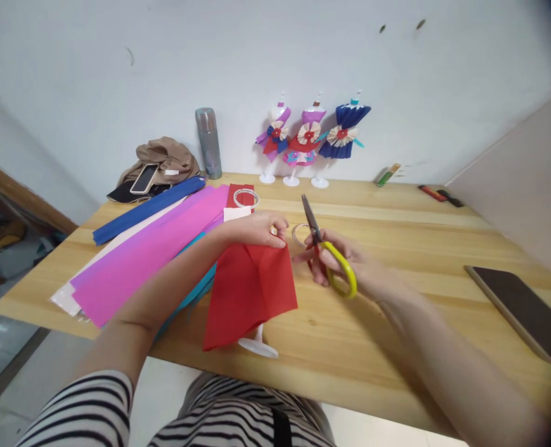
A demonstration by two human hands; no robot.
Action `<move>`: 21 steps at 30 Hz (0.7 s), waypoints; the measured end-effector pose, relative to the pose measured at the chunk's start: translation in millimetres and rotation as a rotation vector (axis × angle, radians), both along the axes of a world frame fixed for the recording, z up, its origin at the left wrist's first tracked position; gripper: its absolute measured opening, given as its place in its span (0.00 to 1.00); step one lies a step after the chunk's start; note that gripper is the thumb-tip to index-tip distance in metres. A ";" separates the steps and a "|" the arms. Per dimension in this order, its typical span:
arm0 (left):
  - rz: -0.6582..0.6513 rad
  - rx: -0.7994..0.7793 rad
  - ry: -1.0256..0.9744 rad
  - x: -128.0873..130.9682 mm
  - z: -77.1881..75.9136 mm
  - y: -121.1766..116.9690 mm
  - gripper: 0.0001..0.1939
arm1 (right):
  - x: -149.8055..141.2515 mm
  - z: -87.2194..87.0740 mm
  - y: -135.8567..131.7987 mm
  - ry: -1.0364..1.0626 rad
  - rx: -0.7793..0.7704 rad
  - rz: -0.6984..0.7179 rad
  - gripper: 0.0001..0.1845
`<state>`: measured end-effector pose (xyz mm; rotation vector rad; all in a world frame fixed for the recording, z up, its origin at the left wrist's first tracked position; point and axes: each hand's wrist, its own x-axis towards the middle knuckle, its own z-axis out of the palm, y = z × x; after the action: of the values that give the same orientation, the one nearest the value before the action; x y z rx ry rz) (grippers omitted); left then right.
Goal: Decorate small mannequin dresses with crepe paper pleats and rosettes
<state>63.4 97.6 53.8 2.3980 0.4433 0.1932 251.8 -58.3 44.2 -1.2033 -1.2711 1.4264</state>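
The red sheet (pixel 252 288) hangs over the near edge of the table (pixel 396 223), in front of the person, and serves as the landmark here. The left hand (pixel 264 228) is at its top edge, with thumb and fingers pinched together on the sheet. A white stand (pixel 259 347) shows its round base just below the sheet; its upper part is hidden behind the red.

The right hand (pixel 334 254) is to the right of the sheet, apart from it, with its fingers closed on the scissors (pixel 343 270). The scissors have yellow handles, and their blades point up and away, looking nearly together. Beside this hand, a ring (pixel 298 234) lies on the table, partly covered.

To the left of the sheet lie pink and purple sheets (pixel 159 248), a blue roll (pixel 149 210) and a teal sheet (pixel 196 288), partly under the left arm. Beyond the sheet, a roll of tape (pixel 246 198) rests on a red piece (pixel 234 196). Farther back stand a bottle (pixel 209 144) and three dressed figures (pixel 308 139). Left of the bottle is a brown cloth (pixel 168 155) with a phone (pixel 144 179). Well to the right of the sheet lies a dark tablet (pixel 522 310).
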 end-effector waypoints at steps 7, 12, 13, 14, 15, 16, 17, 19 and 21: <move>-0.052 -0.242 -0.015 5.0 -15.4 0.1 0.04 | -33.4 -18.7 -11.3 0.178 -0.163 -0.086 0.29; 0.024 -0.326 -0.075 3.2 -28.5 3.2 0.06 | -31.9 -21.5 -6.9 0.211 -0.165 -0.119 0.28; 0.024 -0.345 -0.072 1.8 -29.6 4.7 0.07 | -31.0 -21.5 -6.1 0.199 -0.161 -0.101 0.28; 0.012 -0.365 -0.066 0.3 -30.2 6.4 0.06 | -30.1 -20.8 -5.3 0.173 -0.151 -0.077 0.28; -0.007 -0.386 -0.062 -1.3 -30.4 8.0 0.06 | -28.9 -19.2 -4.4 0.136 -0.138 -0.046 0.28; -0.032 -0.410 -0.059 -2.8 -30.3 9.5 0.06 | -27.1 -17.0 -3.1 0.092 -0.126 -0.010 0.27; -0.062 -0.437 -0.055 -4.2 -29.9 10.6 0.06 | -24.6 -14.5 -1.4 0.047 -0.116 0.026 0.27; -0.121 -0.491 -0.047 -6.2 -29.5 12.0 0.07 | -16.8 -9.9 2.6 -0.034 -0.103 0.078 0.28; -0.156 -0.519 -0.038 -7.1 -30.1 12.4 0.06 | -6.0 -8.4 5.6 -0.101 -0.093 0.069 0.30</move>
<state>56.3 110.0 23.7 1.9040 0.2478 0.0449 245.9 -52.7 35.8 -1.3190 -1.3389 1.5058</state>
